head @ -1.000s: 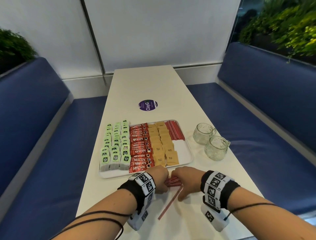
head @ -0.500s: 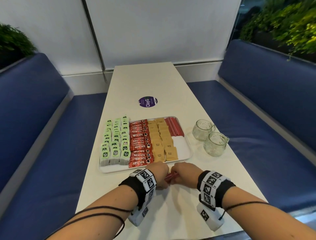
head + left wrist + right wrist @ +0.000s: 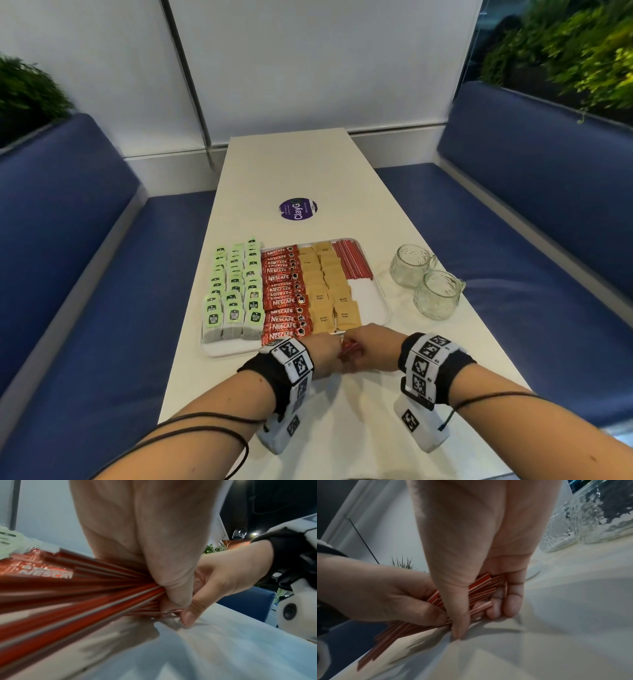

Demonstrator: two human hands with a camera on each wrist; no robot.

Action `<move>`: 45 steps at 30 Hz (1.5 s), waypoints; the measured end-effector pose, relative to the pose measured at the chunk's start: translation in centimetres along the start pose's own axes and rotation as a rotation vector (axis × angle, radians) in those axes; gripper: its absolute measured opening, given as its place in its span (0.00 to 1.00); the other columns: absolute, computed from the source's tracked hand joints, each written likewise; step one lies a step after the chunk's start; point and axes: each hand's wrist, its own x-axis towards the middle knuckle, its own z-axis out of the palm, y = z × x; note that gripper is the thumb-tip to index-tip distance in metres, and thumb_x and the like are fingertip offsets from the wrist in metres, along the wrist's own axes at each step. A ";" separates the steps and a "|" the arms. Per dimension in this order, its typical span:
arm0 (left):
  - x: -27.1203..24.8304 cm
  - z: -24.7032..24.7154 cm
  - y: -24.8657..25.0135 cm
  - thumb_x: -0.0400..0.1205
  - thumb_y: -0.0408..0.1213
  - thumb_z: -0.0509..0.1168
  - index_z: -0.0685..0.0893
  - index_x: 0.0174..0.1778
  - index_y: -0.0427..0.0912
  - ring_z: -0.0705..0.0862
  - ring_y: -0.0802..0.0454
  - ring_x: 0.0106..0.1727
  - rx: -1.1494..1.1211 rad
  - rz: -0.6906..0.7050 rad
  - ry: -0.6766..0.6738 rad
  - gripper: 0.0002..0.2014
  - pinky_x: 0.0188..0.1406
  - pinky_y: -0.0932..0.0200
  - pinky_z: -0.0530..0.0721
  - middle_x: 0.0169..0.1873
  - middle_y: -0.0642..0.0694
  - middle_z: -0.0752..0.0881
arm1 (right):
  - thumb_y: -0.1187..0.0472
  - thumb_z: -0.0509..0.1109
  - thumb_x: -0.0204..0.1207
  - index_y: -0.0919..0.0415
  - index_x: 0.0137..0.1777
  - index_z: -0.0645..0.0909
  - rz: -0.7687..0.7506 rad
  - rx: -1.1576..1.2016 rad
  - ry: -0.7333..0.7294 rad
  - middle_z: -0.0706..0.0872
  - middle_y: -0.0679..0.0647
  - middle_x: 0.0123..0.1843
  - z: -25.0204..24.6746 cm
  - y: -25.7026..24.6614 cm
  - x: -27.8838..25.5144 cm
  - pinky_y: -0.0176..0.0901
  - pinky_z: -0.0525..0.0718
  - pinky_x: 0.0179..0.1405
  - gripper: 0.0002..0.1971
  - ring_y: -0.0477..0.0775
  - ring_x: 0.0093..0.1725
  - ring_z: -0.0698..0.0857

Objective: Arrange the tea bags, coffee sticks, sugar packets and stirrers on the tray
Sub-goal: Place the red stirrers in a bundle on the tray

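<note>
The bare white patch at the near right corner of the white rectangular tray (image 3: pixel 371 303) is open room, bounded by the row of red striped stirrers (image 3: pixel 351 263) behind it and tan brown-sugar packets (image 3: pixel 337 298) to its left. Two ribbed clear glass cups (image 3: pixel 424 281) stand just right of the tray, narrowing that side. The long white desk (image 3: pixel 291 168) beyond the round purple sticker (image 3: pixel 297 209) lies open.

Since a second ago I have gathered the loose stirrer that lay slanting on the table (image 3: pixel 342 428) into the bundle of red stirrers (image 3: pixel 350 349), which my left hand (image 3: pixel 323 353) and right hand (image 3: pixel 375 346) now grip together nearer the tray (image 3: pixel 383 301).
</note>
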 end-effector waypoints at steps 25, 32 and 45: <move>2.6 -6.1 -4.6 0.88 0.42 0.60 0.74 0.50 0.40 0.75 0.56 0.24 -1.465 -0.047 0.529 0.08 0.24 0.58 0.80 0.33 0.48 0.77 | 0.61 0.71 0.73 0.61 0.44 0.91 0.078 0.020 0.168 0.91 0.52 0.42 -3.6 2.0 2.8 0.29 0.74 0.33 0.08 0.47 0.38 0.85; 3.1 -7.4 -4.2 0.89 0.38 0.60 0.75 0.42 0.39 0.78 0.54 0.17 -1.918 -0.145 0.664 0.10 0.24 0.56 0.84 0.19 0.50 0.77 | 0.52 0.86 0.60 0.53 0.50 0.82 -0.038 0.329 0.202 0.88 0.50 0.41 -3.4 1.2 2.5 0.43 0.84 0.41 0.21 0.45 0.37 0.83; 3.4 -7.3 -3.5 0.88 0.42 0.62 0.77 0.39 0.39 0.73 0.56 0.19 -1.809 -0.248 0.656 0.14 0.20 0.63 0.76 0.23 0.49 0.75 | 0.71 0.81 0.65 0.59 0.49 0.82 -0.342 0.624 0.366 0.84 0.50 0.38 -5.4 -1.9 1.9 0.38 0.83 0.41 0.15 0.42 0.36 0.81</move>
